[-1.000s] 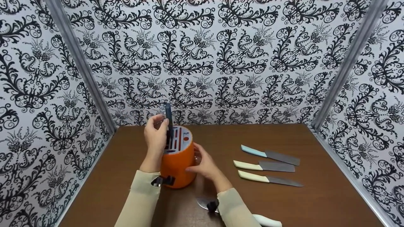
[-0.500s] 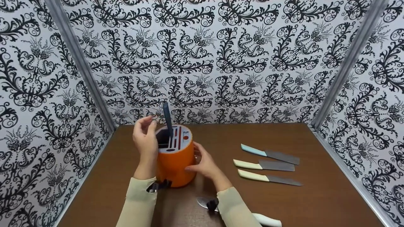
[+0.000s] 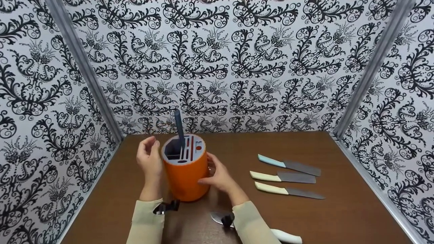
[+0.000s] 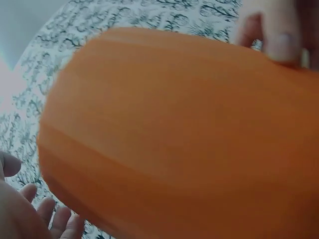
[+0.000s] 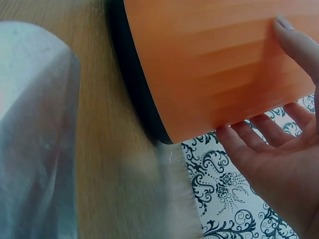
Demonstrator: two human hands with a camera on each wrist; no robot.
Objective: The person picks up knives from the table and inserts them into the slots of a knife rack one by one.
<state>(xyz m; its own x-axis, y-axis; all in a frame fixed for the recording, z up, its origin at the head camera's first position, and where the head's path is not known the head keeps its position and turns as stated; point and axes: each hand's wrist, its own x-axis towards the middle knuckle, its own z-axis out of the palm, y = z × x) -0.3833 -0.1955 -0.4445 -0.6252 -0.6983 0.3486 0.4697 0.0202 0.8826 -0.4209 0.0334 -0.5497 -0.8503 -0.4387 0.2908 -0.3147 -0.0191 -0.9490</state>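
An orange knife block (image 3: 186,179) with a grey slotted top stands upright on the table. Out of its top rises a knife with a dark blue handle (image 3: 179,125), its blade down in the block. To the left of the block, my left hand (image 3: 150,159) is apart from it in the head view, fingers loosely bent around nothing. My right hand (image 3: 220,174) holds the block's right side, the thumb on the front and the fingers round the far side. In the right wrist view the fingertips (image 5: 224,130) touch the orange wall.
On the right lie a knife with a light blue handle (image 3: 271,160) and two with pale yellow handles (image 3: 264,176), blades pointing right. A white-handled knife (image 3: 286,236) lies at the front, partly under the right forearm. Patterned walls (image 3: 217,67) enclose the brown table (image 3: 230,142).
My left hand has let go of the dark blue knife handle and moved left and down, away from the block. My right hand stays on the block.
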